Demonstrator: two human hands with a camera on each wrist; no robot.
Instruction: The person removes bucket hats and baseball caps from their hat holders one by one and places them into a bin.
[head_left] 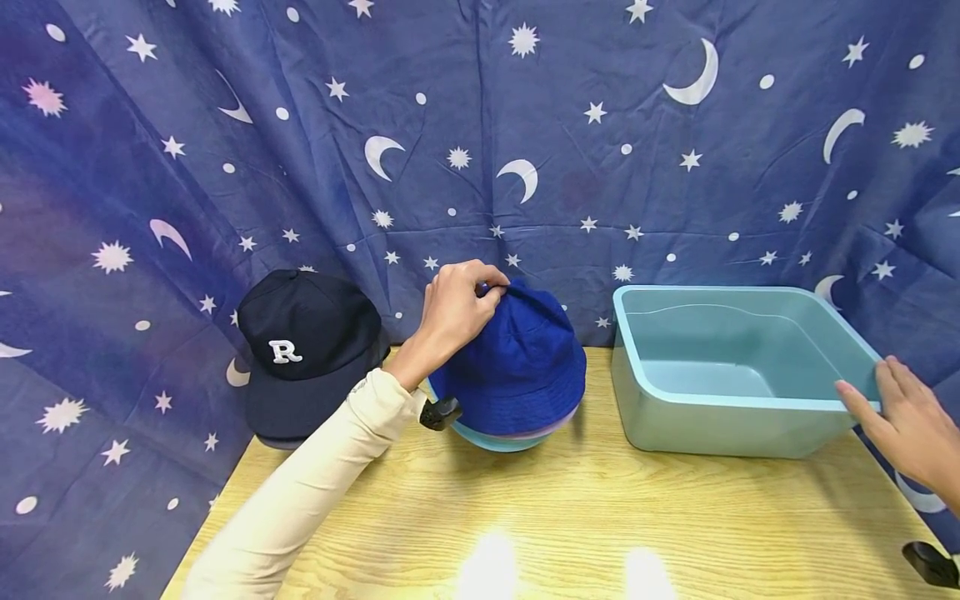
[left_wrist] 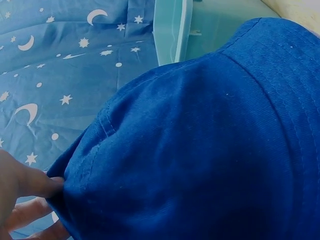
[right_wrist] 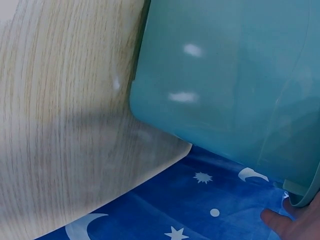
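A royal blue bucket hat lies crown up on a stack, where a lilac brim and a light blue brim show below it. My left hand pinches the cloth of its crown at the upper left; in the left wrist view the thumb and fingers draw that cloth into a fold. To the right stands a light blue-green plastic bin with nothing inside. My right hand rests on its front right corner, with fairly straight fingers at the rim.
A navy cap with a white letter R sits at the left of the wooden table, with a greyish edge showing under its brim. Behind the table hangs a blue curtain with moons and stars. The bin stands near the table's right edge.
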